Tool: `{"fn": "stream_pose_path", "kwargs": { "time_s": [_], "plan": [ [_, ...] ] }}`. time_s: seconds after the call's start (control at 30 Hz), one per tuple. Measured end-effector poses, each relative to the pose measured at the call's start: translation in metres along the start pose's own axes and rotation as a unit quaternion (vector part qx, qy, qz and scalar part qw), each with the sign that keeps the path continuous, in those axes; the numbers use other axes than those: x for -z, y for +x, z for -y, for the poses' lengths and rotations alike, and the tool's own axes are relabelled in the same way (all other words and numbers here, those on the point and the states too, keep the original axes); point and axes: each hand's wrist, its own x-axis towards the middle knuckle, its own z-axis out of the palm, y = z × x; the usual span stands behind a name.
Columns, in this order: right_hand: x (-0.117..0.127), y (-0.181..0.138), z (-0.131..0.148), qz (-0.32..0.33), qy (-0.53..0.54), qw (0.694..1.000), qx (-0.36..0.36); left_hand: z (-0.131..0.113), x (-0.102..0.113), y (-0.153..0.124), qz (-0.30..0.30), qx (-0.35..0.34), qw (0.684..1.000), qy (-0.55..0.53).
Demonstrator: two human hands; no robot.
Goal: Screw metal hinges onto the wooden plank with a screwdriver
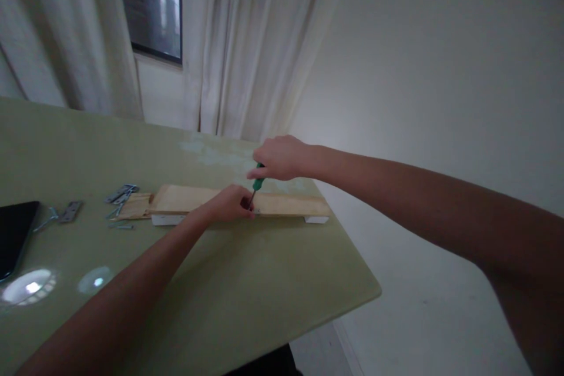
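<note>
My right hand is closed around the green handle of a screwdriver. Its thin shaft slants down to the near edge of a long pale wooden board. My left hand rests on the board around the shaft's lower end, fingers pinched together; what they hold is hidden. A small metal piece shows on the board just right of those fingertips. The board lies raised on white supports, one at the left and one at the right.
Left of the board lie a shorter wood piece, a heap of metal hinges and screws and loose screws. Farther left are another hinge and a dark phone or tablet. The green table ends near a wall.
</note>
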Motion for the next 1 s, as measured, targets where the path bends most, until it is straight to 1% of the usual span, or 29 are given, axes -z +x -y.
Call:
{"fn": "stream_pose_path", "kwargs": {
  "time_s": [0.07,0.1,0.2,0.27,0.33,0.37,0.43,0.5,0.53,0.6,0.67,0.73,0.87,0.9,1.0],
  "plan": [
    [-0.001,-0.001,0.0,-0.008,0.006,0.999,-0.04,0.001,-0.001,0.0,0.0,-0.004,1.0,0.001],
    [-0.001,-0.001,0.0,0.0,0.011,0.999,-0.045,0.001,-0.001,0.0,0.001,-0.006,1.0,-0.001],
    [0.0,-0.003,-0.002,0.031,0.022,0.999,0.003,0.005,-0.003,0.001,0.005,-0.014,1.0,-0.017],
    [0.0,-0.003,-0.002,0.012,0.021,1.0,0.018,0.007,-0.004,0.001,0.001,-0.02,1.0,-0.018],
    [-0.002,-0.002,-0.002,-0.018,0.014,1.0,-0.012,0.009,-0.004,0.002,-0.001,-0.025,1.0,-0.013],
    [-0.003,-0.002,-0.002,-0.021,0.013,0.999,-0.034,0.01,-0.004,0.002,-0.001,-0.026,1.0,-0.011],
    [-0.003,-0.002,-0.003,0.005,0.015,0.999,-0.051,0.01,-0.003,0.002,0.006,-0.027,1.0,-0.014],
    [-0.001,-0.004,-0.005,0.037,0.023,0.999,-0.016,0.01,-0.003,0.002,0.012,-0.028,0.999,-0.02],
    [-0.001,-0.005,-0.005,0.041,0.025,0.999,0.008,0.01,-0.002,0.001,0.012,-0.028,0.999,-0.021],
    [0.0,-0.007,-0.004,0.023,0.022,0.999,0.032,0.009,-0.002,0.0,0.01,-0.036,0.999,-0.02],
    [-0.001,-0.008,-0.002,-0.007,0.009,1.0,0.008,0.008,-0.002,-0.001,0.011,-0.052,0.999,-0.01],
    [-0.003,-0.008,0.001,-0.02,0.003,1.0,-0.014,0.007,-0.002,-0.002,0.011,-0.066,0.998,0.002],
    [-0.008,-0.007,0.003,-0.004,0.032,0.998,0.051,0.009,-0.001,0.0,0.009,-0.062,0.998,0.016],
    [-0.01,-0.008,0.003,-0.012,0.032,0.998,0.049,0.009,0.0,0.0,0.01,-0.059,0.998,0.017],
    [-0.013,-0.01,0.0,-0.039,0.01,0.999,-0.006,0.009,0.0,0.001,0.009,-0.054,0.998,0.021]
  ]
}}
